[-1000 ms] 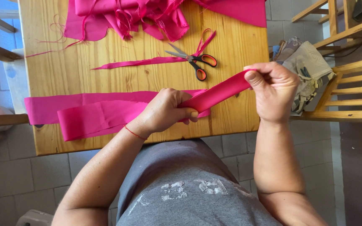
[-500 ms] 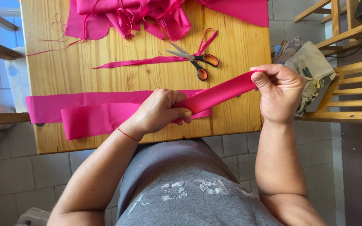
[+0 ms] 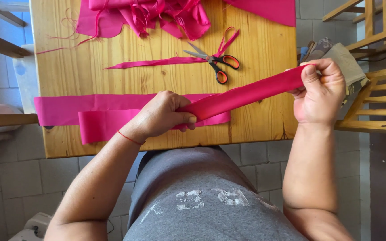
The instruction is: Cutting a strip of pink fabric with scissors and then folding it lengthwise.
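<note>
The left hand (image 3: pixel 164 115) has a tight grip on a pink strip (image 3: pixel 246 94), fingers curled shut around it just above the table (image 3: pixel 264 49). The right hand (image 3: pixel 320 91) pinches the far end of the strip, thumb pressed on top, past the table's right edge. The strip runs straight and tight between both hands. More pink cloth (image 3: pixel 68 109) lies flat under the left hand. Scissors (image 3: pixel 215 62) lie near, open, touching no hand.

No packages, labels, signs or screens show anywhere in this view.
</note>
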